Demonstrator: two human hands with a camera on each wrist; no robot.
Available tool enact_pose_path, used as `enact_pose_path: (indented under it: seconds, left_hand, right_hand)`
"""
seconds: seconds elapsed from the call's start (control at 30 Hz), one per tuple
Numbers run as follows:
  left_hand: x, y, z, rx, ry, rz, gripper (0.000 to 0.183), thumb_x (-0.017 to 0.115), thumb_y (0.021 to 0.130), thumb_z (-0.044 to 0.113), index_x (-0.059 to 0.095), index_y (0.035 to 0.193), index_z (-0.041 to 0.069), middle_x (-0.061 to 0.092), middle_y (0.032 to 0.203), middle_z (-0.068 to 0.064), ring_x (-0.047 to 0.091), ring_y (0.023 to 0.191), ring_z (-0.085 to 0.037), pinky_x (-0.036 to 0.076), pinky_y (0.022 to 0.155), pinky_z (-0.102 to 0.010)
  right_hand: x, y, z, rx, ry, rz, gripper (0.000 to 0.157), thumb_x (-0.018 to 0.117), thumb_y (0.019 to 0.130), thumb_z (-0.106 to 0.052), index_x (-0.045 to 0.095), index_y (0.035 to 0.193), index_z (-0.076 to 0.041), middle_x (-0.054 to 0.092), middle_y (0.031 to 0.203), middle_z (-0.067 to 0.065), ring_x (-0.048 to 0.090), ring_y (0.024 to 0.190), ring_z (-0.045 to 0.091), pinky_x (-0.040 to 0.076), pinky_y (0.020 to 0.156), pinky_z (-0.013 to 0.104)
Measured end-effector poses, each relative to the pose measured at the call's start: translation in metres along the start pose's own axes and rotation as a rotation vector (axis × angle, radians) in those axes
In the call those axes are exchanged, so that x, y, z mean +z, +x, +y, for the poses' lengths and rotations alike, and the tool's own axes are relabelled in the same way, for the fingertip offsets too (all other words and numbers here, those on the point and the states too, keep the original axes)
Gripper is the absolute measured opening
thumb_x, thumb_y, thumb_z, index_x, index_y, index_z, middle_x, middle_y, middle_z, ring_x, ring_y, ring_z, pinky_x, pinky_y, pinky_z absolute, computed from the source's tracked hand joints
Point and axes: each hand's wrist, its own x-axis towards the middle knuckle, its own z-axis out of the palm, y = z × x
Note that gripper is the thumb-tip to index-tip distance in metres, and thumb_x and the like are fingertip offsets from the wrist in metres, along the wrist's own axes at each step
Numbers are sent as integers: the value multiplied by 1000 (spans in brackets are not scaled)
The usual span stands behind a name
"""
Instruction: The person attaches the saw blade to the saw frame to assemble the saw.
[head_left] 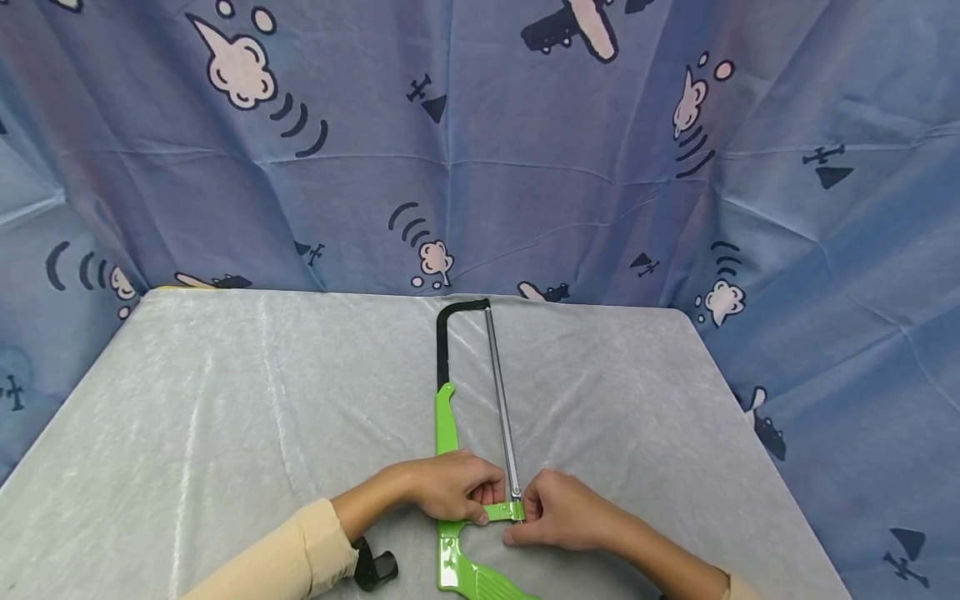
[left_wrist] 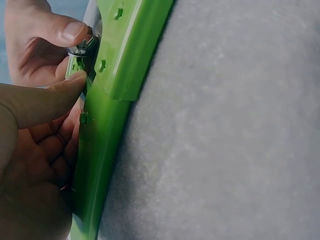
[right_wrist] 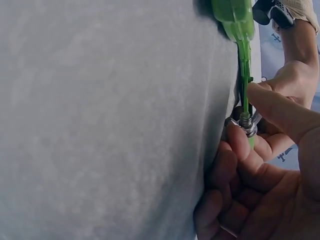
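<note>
A hacksaw lies on the cloth, with a green handle end, a black front bow and a silver blade along its right side. My left hand grips the green cross arm near the blade's lower end, thumb on the near side. In the left wrist view, that thumb presses the arm close to a threaded bolt end. From the right, my right hand has thumb and fingers around the same end. A metal wing nut shows at the right fingertips, partly hidden by them.
A grey velvety cloth covers the table under the saw. Blue patterned fabric hangs behind the table and along its sides. A black strap-like piece sits at the left sleeve's cuff.
</note>
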Motion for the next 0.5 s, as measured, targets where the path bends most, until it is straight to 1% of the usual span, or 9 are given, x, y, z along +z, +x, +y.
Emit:
enact_pose_path:
  seconds: [0.37, 0.5]
  left_hand:
    - [0, 0, 0, 1, 7, 3, 17, 76, 82, 10, 62, 90, 16, 53, 72, 16, 50, 68, 5, 42, 67, -12]
    - [0, 0, 0, -4, 0, 0, 17, 76, 83, 10, 62, 90, 16, 54, 73, 16, 51, 69, 5, 43, 68, -12]
  right_hand:
    - [-2, 0, 0, -10, -2, -4, 37, 83, 77, -36, 58, 57, -17, 47, 49, -18, 39, 44, -2, 32, 42, 18]
    - [-4, -2, 2, -43, 17, -24, 35, 82, 79, -33, 59, 59, -15, 47, 51, -18, 39, 45, -3, 31, 43, 18]
